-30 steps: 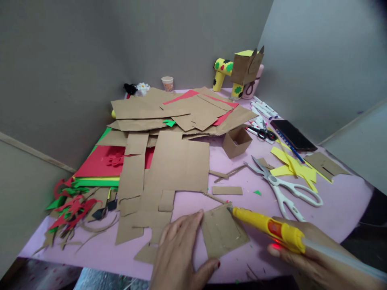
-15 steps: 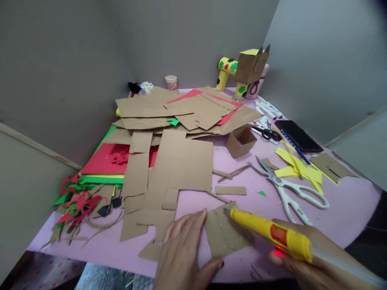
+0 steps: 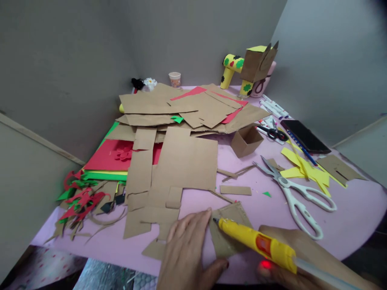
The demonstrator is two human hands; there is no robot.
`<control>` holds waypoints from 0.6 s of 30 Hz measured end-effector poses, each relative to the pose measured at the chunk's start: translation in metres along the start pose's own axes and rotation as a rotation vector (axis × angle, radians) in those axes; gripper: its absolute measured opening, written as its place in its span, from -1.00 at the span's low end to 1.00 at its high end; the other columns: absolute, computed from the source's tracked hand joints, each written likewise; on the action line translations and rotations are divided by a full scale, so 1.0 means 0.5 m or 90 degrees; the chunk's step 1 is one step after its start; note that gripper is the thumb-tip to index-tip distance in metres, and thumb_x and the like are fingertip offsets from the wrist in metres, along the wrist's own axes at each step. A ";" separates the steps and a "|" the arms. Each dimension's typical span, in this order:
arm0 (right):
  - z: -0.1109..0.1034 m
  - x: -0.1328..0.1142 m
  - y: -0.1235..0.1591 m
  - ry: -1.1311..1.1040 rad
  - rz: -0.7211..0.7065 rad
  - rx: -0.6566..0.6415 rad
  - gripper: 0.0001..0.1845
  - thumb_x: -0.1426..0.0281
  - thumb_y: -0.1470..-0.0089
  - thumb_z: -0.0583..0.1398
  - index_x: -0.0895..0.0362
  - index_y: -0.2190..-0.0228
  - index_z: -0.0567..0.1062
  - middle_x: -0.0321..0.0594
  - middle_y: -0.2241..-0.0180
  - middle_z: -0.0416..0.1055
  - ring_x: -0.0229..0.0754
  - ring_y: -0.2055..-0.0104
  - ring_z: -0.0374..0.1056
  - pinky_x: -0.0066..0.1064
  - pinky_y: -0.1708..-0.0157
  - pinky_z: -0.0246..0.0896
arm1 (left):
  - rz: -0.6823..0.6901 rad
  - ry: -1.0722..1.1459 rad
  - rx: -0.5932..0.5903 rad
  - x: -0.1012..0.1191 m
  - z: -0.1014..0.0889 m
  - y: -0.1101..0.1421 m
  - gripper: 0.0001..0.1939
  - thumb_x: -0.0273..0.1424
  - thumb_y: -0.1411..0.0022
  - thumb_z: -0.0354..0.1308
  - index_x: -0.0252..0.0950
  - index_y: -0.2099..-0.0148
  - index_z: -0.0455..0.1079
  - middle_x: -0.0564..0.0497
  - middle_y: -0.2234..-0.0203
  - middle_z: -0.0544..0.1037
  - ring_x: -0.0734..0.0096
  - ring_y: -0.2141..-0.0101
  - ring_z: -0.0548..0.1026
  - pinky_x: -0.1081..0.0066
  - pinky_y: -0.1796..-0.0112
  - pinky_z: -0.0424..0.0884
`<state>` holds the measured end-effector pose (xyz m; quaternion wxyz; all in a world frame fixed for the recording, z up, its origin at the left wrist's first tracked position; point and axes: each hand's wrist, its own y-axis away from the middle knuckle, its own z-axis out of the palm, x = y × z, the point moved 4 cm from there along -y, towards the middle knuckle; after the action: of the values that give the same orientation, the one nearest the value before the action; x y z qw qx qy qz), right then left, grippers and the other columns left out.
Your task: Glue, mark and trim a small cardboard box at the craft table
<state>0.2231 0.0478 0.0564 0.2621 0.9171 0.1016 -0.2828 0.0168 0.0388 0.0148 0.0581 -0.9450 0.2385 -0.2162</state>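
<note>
My right hand [image 3: 281, 253] grips a yellow glue gun [image 3: 256, 239], with a clear glue stick out of its back end and a red light glowing under it. Its nozzle is over the left part of a small cardboard piece [image 3: 225, 243], close to the surface; I cannot tell if it touches. Thin glue lines seem to run along that piece. My left hand [image 3: 186, 249] lies flat with fingers stretched out, fingertips at the piece's upper left edge. Large white-handled scissors [image 3: 292, 189] lie spread beyond my right hand.
Cut cardboard [image 3: 184, 161] and stacked sheets cover the left and back. Red and green scraps [image 3: 84, 201] lie at far left. A small open cardboard box [image 3: 246, 141], yellow paper strips [image 3: 308, 171], markers [image 3: 273, 108] and a phone [image 3: 305, 136] are on the right.
My right hand has moved the glue gun left, its nozzle going from the piece's upper edge to its left side. My left hand stays by the piece. The view has shifted slightly.
</note>
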 end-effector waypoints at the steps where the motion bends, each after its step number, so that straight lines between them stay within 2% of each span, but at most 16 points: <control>1: 0.001 0.002 0.000 0.000 0.007 -0.009 -0.88 0.19 0.02 0.15 -0.07 0.50 0.40 -0.26 0.43 0.53 -0.03 0.44 0.44 -0.30 0.46 0.32 | 0.002 -0.002 0.000 0.000 0.000 0.000 -0.06 -0.33 0.08 0.37 -0.28 -0.27 -0.04 -0.16 -0.07 0.45 0.01 -0.01 0.42 0.07 0.04 0.42; 6: 0.003 0.001 -0.004 -0.010 0.024 -0.021 -0.90 0.25 0.00 0.14 -0.03 0.49 0.39 -0.24 0.44 0.51 -0.04 0.43 0.42 -0.34 0.44 0.30 | 0.002 -0.008 -0.011 0.002 0.001 0.000 -0.08 -0.34 0.06 0.35 -0.27 -0.26 -0.06 -0.16 -0.06 0.45 0.01 0.00 0.42 0.04 0.05 0.41; 18: 0.005 0.001 -0.002 0.006 0.007 -0.017 -0.81 0.20 -0.06 0.09 -0.02 0.48 0.40 -0.22 0.44 0.51 -0.05 0.44 0.42 -0.34 0.45 0.31 | 0.002 -0.002 -0.020 0.002 0.003 0.003 -0.09 -0.34 0.04 0.34 -0.28 -0.27 -0.08 -0.18 -0.08 0.44 0.00 -0.02 0.40 0.04 0.04 0.39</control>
<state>0.2218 0.0474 0.0538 0.2751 0.9153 0.1016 -0.2759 0.0177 0.0371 0.0134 0.0443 -0.9457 0.2434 -0.2109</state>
